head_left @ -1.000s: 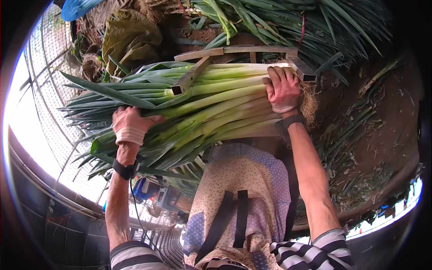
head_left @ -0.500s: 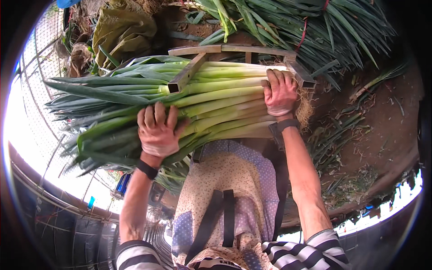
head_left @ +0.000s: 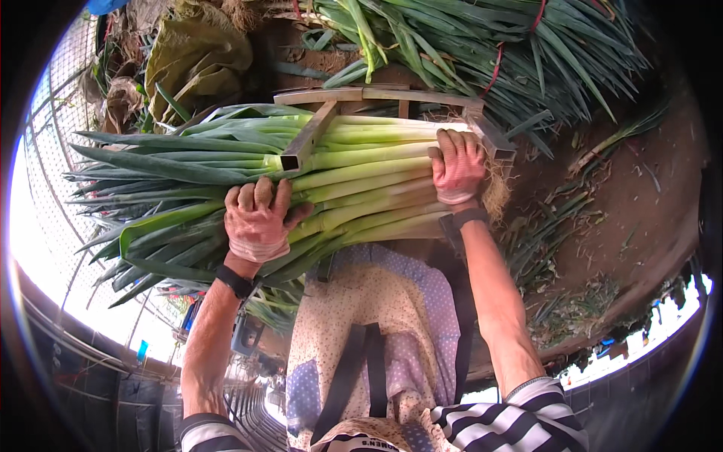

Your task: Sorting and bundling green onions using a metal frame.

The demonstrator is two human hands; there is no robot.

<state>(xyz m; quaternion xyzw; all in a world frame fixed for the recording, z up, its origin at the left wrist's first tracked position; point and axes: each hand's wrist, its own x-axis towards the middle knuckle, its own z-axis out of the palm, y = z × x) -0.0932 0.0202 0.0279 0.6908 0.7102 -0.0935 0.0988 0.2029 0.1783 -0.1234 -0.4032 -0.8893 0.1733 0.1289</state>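
A thick sheaf of leeks (head_left: 369, 181) lies crosswise in front of me, dark leaves to the left and pale stems and roots to the right. It rests within a metal frame (head_left: 307, 137) whose square-tube arms stick up on its far side. My left hand (head_left: 257, 222), in a pinkish, soiled glove, bends its fingers over the near leaves, thumb out to the right. Close to the root ends, my right hand (head_left: 458, 173), gloved alike, curls over the white stems. Both palms and the undersides of the stems are hidden.
Bundles of leeks tied with red bands (head_left: 482, 56) lie at the far right. A crumpled olive sack (head_left: 199, 64) sits at the far left. Loose leaves (head_left: 580, 309) litter the brown soil at right. A mesh wall (head_left: 56, 158) borders the left.
The view has shifted slightly. The leaf ends near my left hand, blurred before, now look sharp and more spread. Both hands stay on the leeks in much the same places.
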